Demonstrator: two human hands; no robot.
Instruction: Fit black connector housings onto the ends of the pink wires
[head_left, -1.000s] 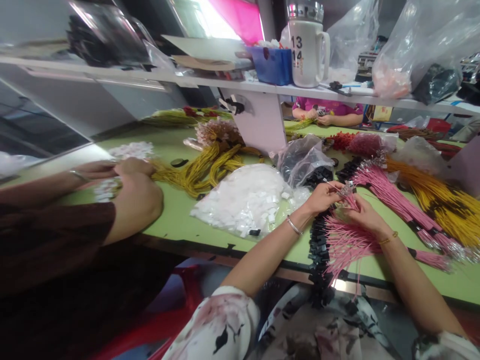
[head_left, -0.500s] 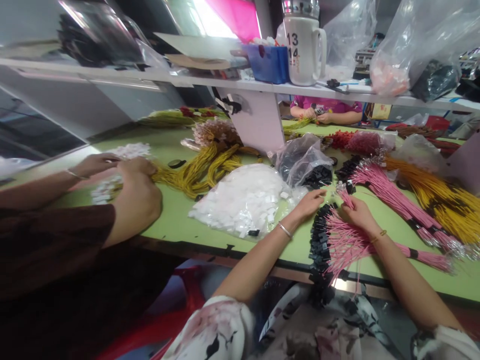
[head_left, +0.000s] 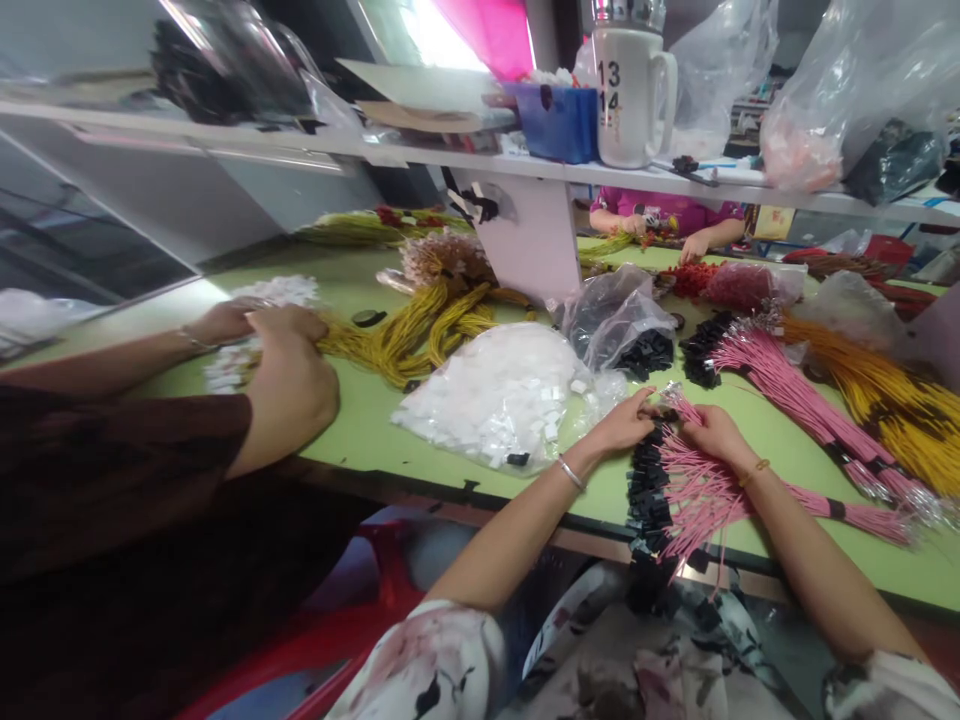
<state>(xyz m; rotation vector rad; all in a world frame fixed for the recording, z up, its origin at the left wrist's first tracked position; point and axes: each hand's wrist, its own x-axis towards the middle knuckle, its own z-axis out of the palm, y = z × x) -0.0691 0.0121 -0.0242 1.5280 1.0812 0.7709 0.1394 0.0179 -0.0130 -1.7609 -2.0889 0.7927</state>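
Observation:
My right hand [head_left: 711, 434] is closed round a bunch of pink wires [head_left: 681, 403], whose metal-tipped ends point towards my left hand. Just left of those ends is my left hand [head_left: 628, 420], its fingers drawn together; whatever they hold is too small to make out. Below both hands, pink wires [head_left: 701, 500] fan out with black plastic connectors [head_left: 646, 490] on their ends. This row of connectors hangs over the table's front edge. Beside my left forearm lies a clear bag of white connectors [head_left: 491, 400].
Left, a co-worker's hands [head_left: 285, 345] work at yellow wires [head_left: 405, 335]. More black connectors [head_left: 645, 352] lie in an open bag. Pink bundles [head_left: 802, 400] and yellow-orange bundles [head_left: 885, 390] lie right. A shelf [head_left: 525, 165] with a mug [head_left: 628, 95] spans above; another person [head_left: 667, 215] sits beyond.
The view has shifted slightly, moving the scene to the right. My left hand has come closer to the pink wire ends. The person across has moved one hand down towards the red pieces.

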